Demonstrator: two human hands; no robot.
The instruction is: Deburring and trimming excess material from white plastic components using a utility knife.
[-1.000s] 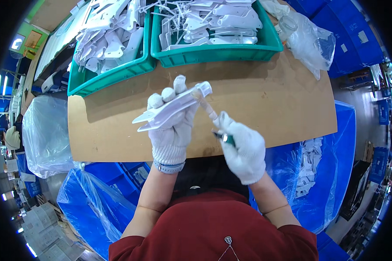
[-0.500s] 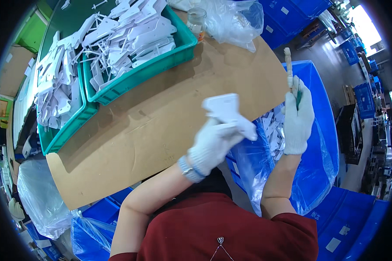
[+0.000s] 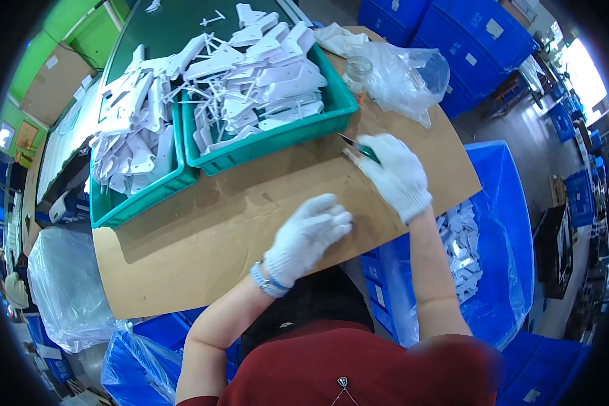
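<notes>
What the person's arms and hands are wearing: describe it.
Both the left hand and the right hand wear white knitted gloves with close-fitting cuffs. A pale bluish band circles the left wrist. Short dark red sleeves leave the forearms bare.

The left glove [image 3: 308,233] and right glove [image 3: 396,174] are plain white; the knife handle [image 3: 369,154] is green. Upper left of the frame: trays [image 3: 277,142] are teal green, parts [image 3: 292,82] white. The desk [image 3: 230,233] is tan; the shirt [image 3: 304,372], bottom centre, is solid dark red.
</notes>
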